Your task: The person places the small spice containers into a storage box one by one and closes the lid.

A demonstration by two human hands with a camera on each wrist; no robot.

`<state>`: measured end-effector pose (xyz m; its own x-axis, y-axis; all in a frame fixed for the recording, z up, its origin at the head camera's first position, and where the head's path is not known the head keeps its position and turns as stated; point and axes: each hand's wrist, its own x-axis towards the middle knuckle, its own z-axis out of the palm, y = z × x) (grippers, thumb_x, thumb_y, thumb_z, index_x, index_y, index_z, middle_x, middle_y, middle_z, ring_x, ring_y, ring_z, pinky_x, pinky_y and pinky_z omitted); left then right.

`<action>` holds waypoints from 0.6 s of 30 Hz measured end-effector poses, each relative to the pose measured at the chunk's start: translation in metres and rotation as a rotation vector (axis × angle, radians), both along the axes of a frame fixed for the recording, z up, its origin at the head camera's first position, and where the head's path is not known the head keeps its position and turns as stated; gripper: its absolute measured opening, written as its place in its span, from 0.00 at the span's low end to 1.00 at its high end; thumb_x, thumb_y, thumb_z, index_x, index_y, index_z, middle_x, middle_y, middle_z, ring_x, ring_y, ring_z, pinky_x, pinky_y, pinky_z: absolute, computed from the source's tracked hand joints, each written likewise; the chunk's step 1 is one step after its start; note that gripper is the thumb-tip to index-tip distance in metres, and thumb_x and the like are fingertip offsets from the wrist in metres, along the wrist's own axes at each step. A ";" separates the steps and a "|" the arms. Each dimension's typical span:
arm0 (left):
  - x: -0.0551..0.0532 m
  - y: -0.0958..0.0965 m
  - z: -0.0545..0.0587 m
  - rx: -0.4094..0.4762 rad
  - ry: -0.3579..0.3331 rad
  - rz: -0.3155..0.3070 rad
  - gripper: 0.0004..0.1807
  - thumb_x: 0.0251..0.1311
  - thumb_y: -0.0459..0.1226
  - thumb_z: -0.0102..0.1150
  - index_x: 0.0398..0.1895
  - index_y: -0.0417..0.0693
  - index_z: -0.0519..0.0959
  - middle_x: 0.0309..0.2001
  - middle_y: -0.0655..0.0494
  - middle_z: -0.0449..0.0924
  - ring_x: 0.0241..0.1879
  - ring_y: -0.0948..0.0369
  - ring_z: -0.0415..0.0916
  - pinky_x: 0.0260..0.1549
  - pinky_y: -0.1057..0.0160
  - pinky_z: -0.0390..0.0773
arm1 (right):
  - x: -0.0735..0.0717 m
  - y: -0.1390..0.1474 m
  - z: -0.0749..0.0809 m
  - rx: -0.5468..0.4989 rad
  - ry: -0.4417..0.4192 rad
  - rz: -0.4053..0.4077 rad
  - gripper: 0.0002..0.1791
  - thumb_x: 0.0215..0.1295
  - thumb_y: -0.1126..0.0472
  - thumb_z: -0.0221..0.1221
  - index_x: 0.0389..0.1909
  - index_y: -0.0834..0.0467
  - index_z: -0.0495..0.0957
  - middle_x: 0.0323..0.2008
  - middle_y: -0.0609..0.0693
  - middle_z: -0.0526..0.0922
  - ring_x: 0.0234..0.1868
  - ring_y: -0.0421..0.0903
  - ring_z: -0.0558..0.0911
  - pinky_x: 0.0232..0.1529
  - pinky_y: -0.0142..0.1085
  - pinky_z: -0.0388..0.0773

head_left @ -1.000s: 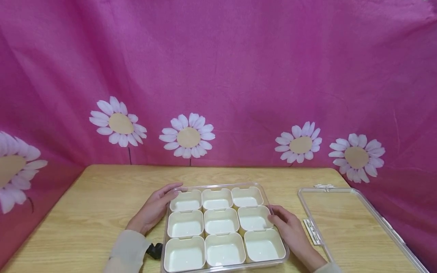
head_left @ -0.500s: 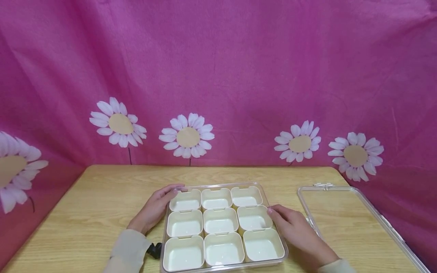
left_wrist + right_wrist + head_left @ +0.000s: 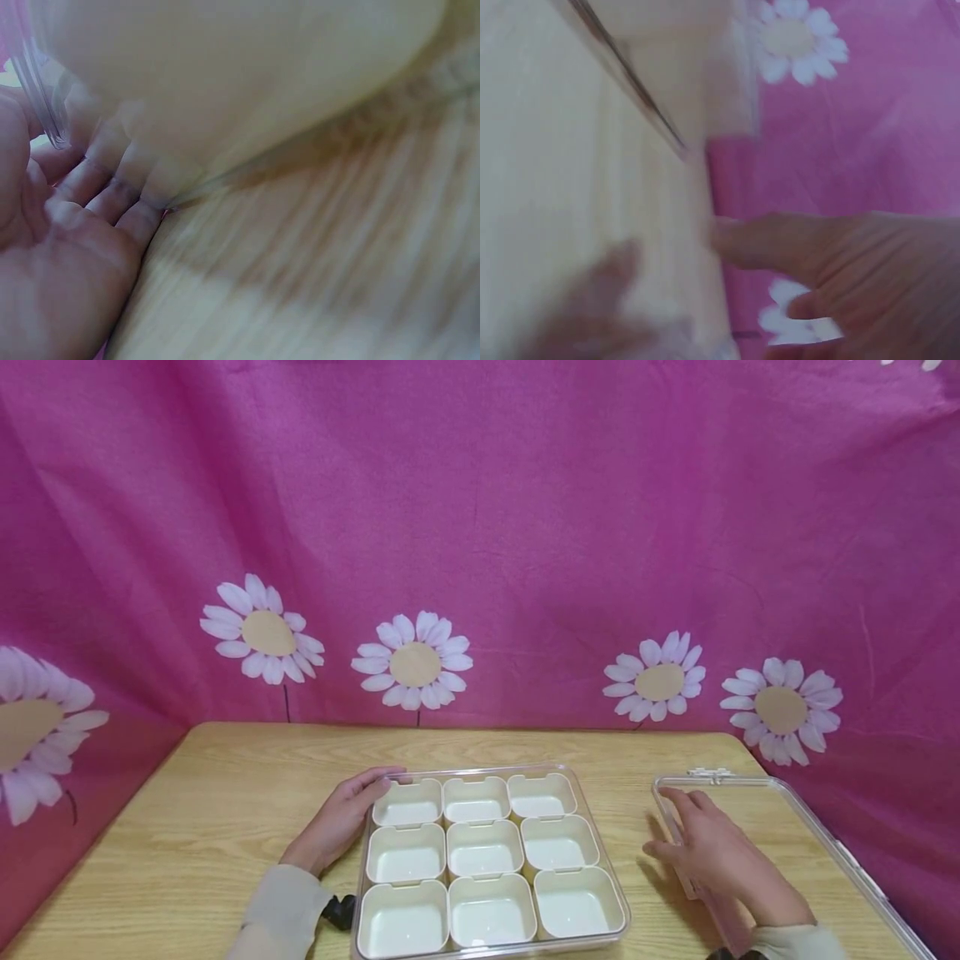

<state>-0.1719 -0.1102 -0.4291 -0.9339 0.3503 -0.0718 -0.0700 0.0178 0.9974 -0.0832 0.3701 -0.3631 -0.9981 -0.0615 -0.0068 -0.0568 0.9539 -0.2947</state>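
A clear plastic box (image 3: 617,893) lies on the table, filled with rows of cream open-topped bins (image 3: 486,852). At its far left corner my left hand (image 3: 337,820) grips the box, thumb on the rim. In the left wrist view, the fingers (image 3: 112,172) lie against the outside of the see-through wall. My right hand (image 3: 723,856) is apart from the box, above the left edge of a clear lid (image 3: 813,821), fingers spread and holding nothing. Blur covers much of the right wrist view, where part of the right hand (image 3: 832,255) shows.
The wooden table (image 3: 187,835) ends at a pink cloth (image 3: 525,527) printed with white flowers, hanging behind and at both sides. White clips (image 3: 711,772) stick out at the lid's far edge. A black object (image 3: 339,912) sits at the left wrist.
My right hand has left the right side of the box and moved right, over the lid. The left hand stays on the box, which has barely shifted.
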 end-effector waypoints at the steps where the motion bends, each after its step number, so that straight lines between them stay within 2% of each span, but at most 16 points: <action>1: 0.000 0.000 0.000 0.001 -0.002 0.001 0.26 0.81 0.43 0.44 0.74 0.40 0.67 0.71 0.43 0.74 0.60 0.69 0.78 0.60 0.67 0.79 | 0.000 0.006 0.002 0.007 -0.042 -0.004 0.49 0.57 0.43 0.73 0.72 0.64 0.64 0.61 0.72 0.74 0.57 0.69 0.80 0.53 0.66 0.78; 3: -0.001 0.000 -0.001 0.004 0.004 0.001 0.26 0.81 0.43 0.44 0.74 0.40 0.67 0.71 0.43 0.74 0.59 0.70 0.79 0.59 0.67 0.79 | -0.001 0.017 0.006 0.024 -0.121 -0.005 0.52 0.52 0.41 0.75 0.70 0.66 0.66 0.56 0.70 0.78 0.52 0.65 0.82 0.50 0.63 0.80; 6: -0.002 0.000 -0.002 0.007 0.014 0.002 0.25 0.81 0.43 0.45 0.74 0.39 0.68 0.69 0.45 0.76 0.58 0.71 0.79 0.59 0.68 0.79 | 0.000 0.027 0.007 0.050 -0.230 -0.007 0.44 0.48 0.42 0.77 0.58 0.67 0.74 0.43 0.60 0.84 0.43 0.54 0.82 0.44 0.52 0.82; 10: -0.001 0.000 -0.002 0.004 0.010 0.005 0.25 0.81 0.43 0.45 0.73 0.40 0.68 0.68 0.48 0.78 0.57 0.71 0.80 0.58 0.68 0.80 | 0.003 0.028 0.006 0.071 -0.346 -0.047 0.31 0.49 0.42 0.77 0.40 0.60 0.76 0.31 0.49 0.79 0.34 0.45 0.75 0.35 0.40 0.72; 14: -0.001 0.000 -0.002 -0.001 0.000 0.002 0.26 0.81 0.44 0.45 0.74 0.41 0.68 0.70 0.46 0.76 0.58 0.70 0.79 0.59 0.67 0.79 | 0.009 0.026 0.003 0.060 -0.384 -0.048 0.26 0.49 0.44 0.77 0.31 0.57 0.75 0.25 0.48 0.76 0.30 0.44 0.74 0.33 0.38 0.69; 18: 0.000 0.000 -0.002 -0.008 0.008 0.001 0.26 0.81 0.44 0.44 0.74 0.41 0.68 0.71 0.43 0.74 0.59 0.70 0.79 0.59 0.67 0.79 | 0.011 0.021 -0.002 0.069 -0.373 -0.023 0.24 0.46 0.47 0.78 0.26 0.57 0.75 0.24 0.47 0.76 0.27 0.44 0.74 0.31 0.37 0.71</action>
